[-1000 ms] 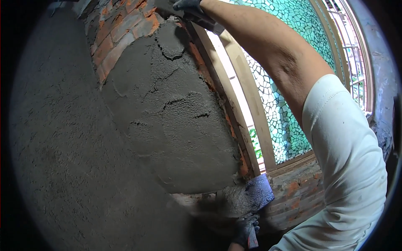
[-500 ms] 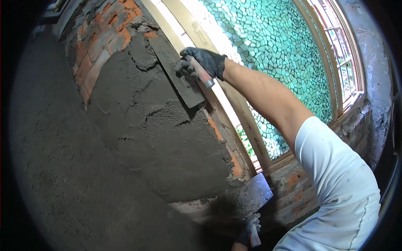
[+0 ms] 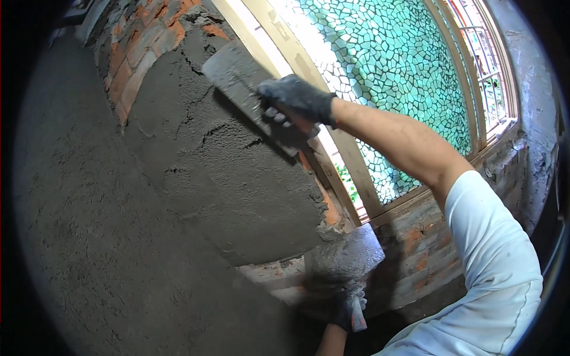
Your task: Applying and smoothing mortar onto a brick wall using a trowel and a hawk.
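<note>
My right hand (image 3: 297,101), in a dark glove, grips the handle of a plastering trowel with a flat rectangular blade (image 3: 233,70). That blade is tilted above wet grey mortar (image 3: 249,184) beside the window frame, with a shadow along its lower edge; whether any edge touches is hard to tell. Lower down, my gloved left hand (image 3: 343,310) is closed around the handle of a second flat trowel (image 3: 351,254). Its broad blade points upward, smeared with mortar, close to the bottom corner of the window frame.
Bare orange brick (image 3: 155,38) shows at the upper left, past the mortar's ragged edge. A wooden window frame (image 3: 347,157) with green mosaic-patterned glass (image 3: 395,77) runs along the right. Rough brickwork (image 3: 415,252) lies beneath it. A darker mortared surface (image 3: 101,225) fills the left.
My right hand has turned the upper trowel, so more of its blade face shows, standing off the mortar. My left hand and its trowel have risen slightly in view.
</note>
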